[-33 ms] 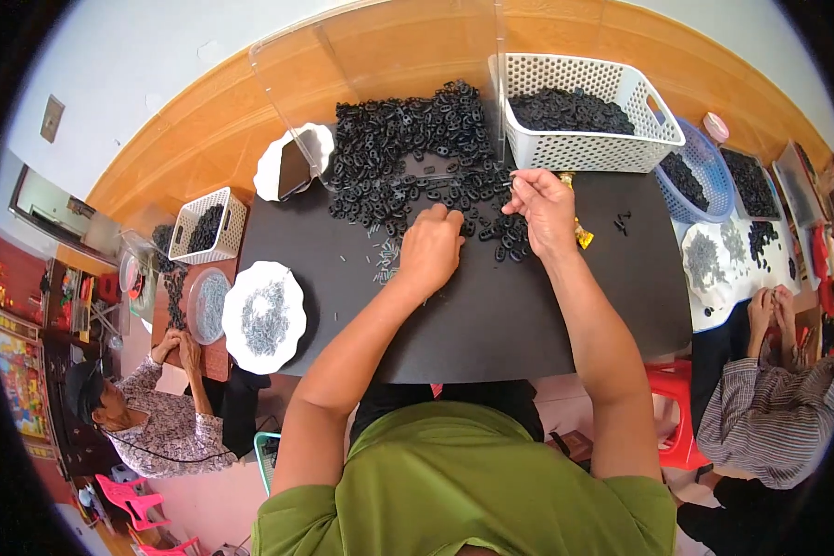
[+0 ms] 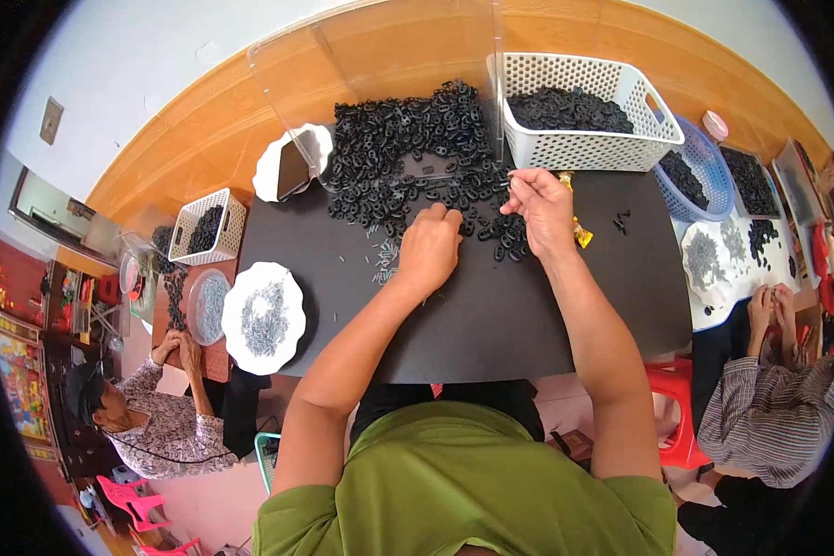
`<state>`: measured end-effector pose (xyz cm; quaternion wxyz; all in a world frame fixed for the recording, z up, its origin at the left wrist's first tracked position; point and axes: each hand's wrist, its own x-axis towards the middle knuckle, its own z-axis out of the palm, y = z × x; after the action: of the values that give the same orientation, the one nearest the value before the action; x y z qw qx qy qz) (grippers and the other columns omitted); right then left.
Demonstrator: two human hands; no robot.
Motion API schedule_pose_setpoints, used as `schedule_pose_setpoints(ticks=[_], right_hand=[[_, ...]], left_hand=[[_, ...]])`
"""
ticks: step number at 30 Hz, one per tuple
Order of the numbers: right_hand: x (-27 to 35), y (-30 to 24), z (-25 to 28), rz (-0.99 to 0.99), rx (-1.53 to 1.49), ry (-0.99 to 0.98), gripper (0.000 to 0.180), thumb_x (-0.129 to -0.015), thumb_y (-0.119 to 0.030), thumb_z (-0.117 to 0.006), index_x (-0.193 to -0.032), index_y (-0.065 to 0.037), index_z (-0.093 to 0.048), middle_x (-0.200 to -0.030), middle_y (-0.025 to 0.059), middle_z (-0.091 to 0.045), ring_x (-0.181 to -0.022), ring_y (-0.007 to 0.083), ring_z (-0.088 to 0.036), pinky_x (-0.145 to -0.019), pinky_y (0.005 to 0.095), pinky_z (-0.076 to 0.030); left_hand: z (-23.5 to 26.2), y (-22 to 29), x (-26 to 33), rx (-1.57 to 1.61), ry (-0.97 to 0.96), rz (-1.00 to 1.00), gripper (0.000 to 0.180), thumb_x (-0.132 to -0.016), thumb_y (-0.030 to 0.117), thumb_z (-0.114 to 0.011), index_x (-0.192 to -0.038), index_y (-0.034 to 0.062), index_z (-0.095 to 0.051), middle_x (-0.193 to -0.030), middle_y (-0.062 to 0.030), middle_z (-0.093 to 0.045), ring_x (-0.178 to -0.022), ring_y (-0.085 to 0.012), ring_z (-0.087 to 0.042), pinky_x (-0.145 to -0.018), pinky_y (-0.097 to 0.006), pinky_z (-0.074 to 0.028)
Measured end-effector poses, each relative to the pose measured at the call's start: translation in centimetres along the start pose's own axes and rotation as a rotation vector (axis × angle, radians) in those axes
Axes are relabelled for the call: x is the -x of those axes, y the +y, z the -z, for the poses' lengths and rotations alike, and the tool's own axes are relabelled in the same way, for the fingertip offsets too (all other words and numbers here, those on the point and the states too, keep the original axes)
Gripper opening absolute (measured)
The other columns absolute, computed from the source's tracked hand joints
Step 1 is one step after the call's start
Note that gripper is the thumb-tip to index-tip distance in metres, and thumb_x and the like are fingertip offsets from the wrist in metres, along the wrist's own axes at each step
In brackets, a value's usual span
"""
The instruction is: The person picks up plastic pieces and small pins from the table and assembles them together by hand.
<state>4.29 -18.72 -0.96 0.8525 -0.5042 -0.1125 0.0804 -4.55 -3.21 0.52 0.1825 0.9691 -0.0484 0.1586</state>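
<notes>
My right hand [image 2: 545, 208] is raised over the right side of the dark table, thumb and fingers pinched on a small metal pin [image 2: 505, 183]. My left hand [image 2: 429, 248] rests low at the near edge of a heap of small black oval parts [image 2: 408, 130]. Its fingers are curled down, and whatever lies beneath the fingertips is hidden. Loose grey metal pins [image 2: 385, 261] are scattered just left of that hand. Between my hands lie several loose black parts [image 2: 510, 243].
A white scalloped plate [image 2: 293, 329] of pins sits at the table's left edge. A clear upright panel [image 2: 371, 56] backs the heap. Behind my right hand stand a white perforated basket [image 2: 584, 148] and a yellow wrapper [image 2: 581, 233]. Co-workers [image 2: 157, 408] sit at both sides.
</notes>
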Motion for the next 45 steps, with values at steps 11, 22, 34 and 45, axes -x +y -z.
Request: schedule_pose_setpoints(ticks=[11,22,34,45], right_hand=[[1.5,-0.7,-1.9,-0.001,0.041,-0.095,0.008,-0.082,-0.003,-0.055,-0.087,0.003,-0.057,-0.069,0.0028,-0.054,-0.057,0.0084,-0.051,-0.051,0.0238,-0.048],[3.5,-0.7,-3.8,-0.115,-0.044,-0.316,0.005,-0.084,-0.004,-0.052,-0.087,0.0,-0.054,-0.077,0.0048,-0.055,-0.062,0.0109,-0.054,-0.054,0.0252,-0.049],[3.3,-0.2,-3.6,-0.153,-0.002,-0.295,0.006,-0.084,-0.005,-0.053,-0.087,0.0,-0.055,-0.073,0.0046,-0.056,-0.062,0.0107,-0.055,-0.055,0.024,-0.048],[3.4,-0.7,-3.6,-0.083,0.07,-0.244,0.007,-0.084,-0.005,-0.053,-0.087,0.001,-0.055,-0.07,0.0037,-0.055,-0.055,0.0084,-0.052,-0.048,0.021,-0.045]], left_hand=[[1.2,-1.6,0.5,0.86,-0.05,0.283,0.007,-0.078,0.005,-0.06,-0.082,0.0005,-0.064,-0.075,-0.0042,-0.058,-0.062,-0.0124,-0.054,-0.056,-0.022,-0.043],[0.5,-1.5,1.3,1.785,-0.139,0.426,0.016,-0.083,0.005,-0.056,-0.098,0.0016,-0.057,-0.077,-0.0069,-0.062,-0.062,-0.0101,-0.058,-0.055,-0.021,-0.048],[1.0,-1.8,1.3,1.694,-0.174,0.402,0.013,-0.083,0.001,-0.051,-0.095,0.0022,-0.057,-0.078,-0.009,-0.063,-0.064,-0.0121,-0.06,-0.056,-0.023,-0.051],[0.8,-1.8,1.5,1.882,-0.083,0.438,0.021,-0.082,0.004,-0.056,-0.102,-0.0012,-0.056,-0.088,-0.0155,-0.063,-0.076,-0.0213,-0.064,-0.066,-0.028,-0.054]])
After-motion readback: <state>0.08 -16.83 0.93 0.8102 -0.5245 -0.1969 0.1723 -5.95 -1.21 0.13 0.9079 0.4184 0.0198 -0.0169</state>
